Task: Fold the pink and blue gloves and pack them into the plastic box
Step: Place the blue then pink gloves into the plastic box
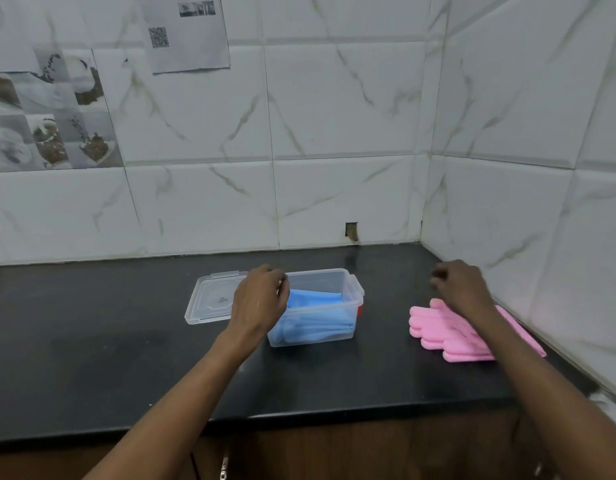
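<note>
A clear plastic box (337, 282) stands on the black counter with folded blue gloves (317, 313) lying inside it. My left hand (260, 299) hovers over the box's left end with its fingers curled, and nothing shows in its grasp. The pink gloves (438, 330) lie stacked flat on the counter to the right, fingers pointing left. My right hand (460, 284) is above their far edge, fingers loosely bent and holding nothing, while my forearm covers part of them.
The box's clear lid (209, 299) lies flat on the black counter (126, 358) just left of the box. Tiled walls close the back and the right side, forming a corner. The counter's front edge runs below my forearms.
</note>
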The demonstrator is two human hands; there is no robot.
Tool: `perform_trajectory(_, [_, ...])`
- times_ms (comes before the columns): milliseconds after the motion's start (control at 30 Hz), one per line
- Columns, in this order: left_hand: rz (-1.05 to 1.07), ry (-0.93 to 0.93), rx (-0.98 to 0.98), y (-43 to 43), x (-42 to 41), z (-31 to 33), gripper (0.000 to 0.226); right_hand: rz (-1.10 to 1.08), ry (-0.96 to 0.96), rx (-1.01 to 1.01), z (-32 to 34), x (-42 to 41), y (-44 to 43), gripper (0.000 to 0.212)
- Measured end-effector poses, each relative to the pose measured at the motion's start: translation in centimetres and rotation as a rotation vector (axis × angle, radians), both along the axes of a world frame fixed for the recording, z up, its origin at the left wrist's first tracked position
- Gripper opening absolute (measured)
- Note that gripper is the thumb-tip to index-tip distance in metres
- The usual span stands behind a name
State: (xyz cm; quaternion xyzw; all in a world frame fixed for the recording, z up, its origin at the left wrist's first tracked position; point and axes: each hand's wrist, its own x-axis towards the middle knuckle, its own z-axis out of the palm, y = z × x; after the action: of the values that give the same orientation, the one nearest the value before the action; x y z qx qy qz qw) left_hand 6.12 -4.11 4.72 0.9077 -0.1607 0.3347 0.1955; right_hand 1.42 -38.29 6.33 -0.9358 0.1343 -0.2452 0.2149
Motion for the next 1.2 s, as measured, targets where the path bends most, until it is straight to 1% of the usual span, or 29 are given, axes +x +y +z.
perform_trajectory(100, [-0.04,0.003,-0.033,-0.1,-0.3,-0.5,0.025,-0.135,0.043,-0.014,-0.3,-2.4,-4.7,0.019])
perform_trajectory(200, [-0.12,-0.12,-0.131,-0.2,-1.5,-1.3,0.015,-0.23,0.07,-0.003,-1.2,-4.2,-8.0,0.02])
perform_trajectory(233, [-0.166,-0.187,-0.127,-0.3,-1.9,-1.8,0.013,-0.255,0.092,-0.012,-1.6,-4.5,-8.9,0.02])
perform_trajectory(333, [-0.31,-0.419,0.035,-0.7,-2.4,-3.8,0.017,-0.317,0.238,-0.026,-2.4,-4.6,-10.0,0.022])
perform_trajectory(400, [-0.379,-0.519,0.138,-1.0,-2.5,-5.2,0.017,-0.339,0.3,-0.023,-2.5,-4.7,-9.5,0.026])
perform_trajectory(500, [-0.475,-0.548,0.248,-1.5,-2.9,-6.7,0.016,-0.385,0.358,-0.009,-2.7,-4.8,-8.5,0.029])
perform_trajectory(600, [-0.543,-0.497,0.334,-1.9,-3.1,-7.6,0.021,-0.419,0.414,0.001,-3.0,-4.9,-8.1,0.032])
perform_trajectory(667, [-0.559,-0.466,0.355,-2.0,-3.1,-7.7,0.026,-0.424,0.425,0.032,-2.9,-4.8,-8.0,0.031])
perform_trajectory(767, [-0.56,-0.421,0.363,-2.0,-3.3,-7.6,0.035,-0.426,0.443,0.162,-2.4,-4.7,-8.1,0.038])
perform_trajectory(867, [-0.56,-0.394,0.367,-2.0,-3.4,-7.5,0.039,-0.419,0.351,0.277,-2.9,-4.5,-8.7,0.041])
perform_trajectory(933, [-0.562,-0.391,0.364,-2.1,-3.4,-7.4,0.042,-0.418,0.326,0.334,-3.5,-4.2,-8.9,0.037])
perform_trajectory(967, [-0.565,-0.39,0.368,-2.1,-3.5,-7.4,0.044,-0.413,0.355,0.377,-3.6,-4.0,-8.8,0.032])
perform_trajectory(1000, [-0.571,-0.384,0.374,-2.1,-3.5,-7.3,0.045,-0.403,0.394,0.465,-3.6,-4.0,-8.6,0.027])
perform_trajectory(1067, [-0.583,-0.362,0.39,-2.1,-3.6,-7.3,0.039,-0.358,0.451,0.676,-3.2,-4.2,-8.5,0.017])
perform_trajectory(1100, [-0.587,-0.355,0.398,-2.1,-3.7,-7.2,0.033,-0.325,0.447,0.746,-3.0,-4.3,-8.7,0.014])
perform_trajectory(1200, [-0.604,-0.355,0.423,-2.2,-3.5,-7.3,0.028,-0.239,0.339,0.904,-3.1,-4.4,-9.7,0.028])
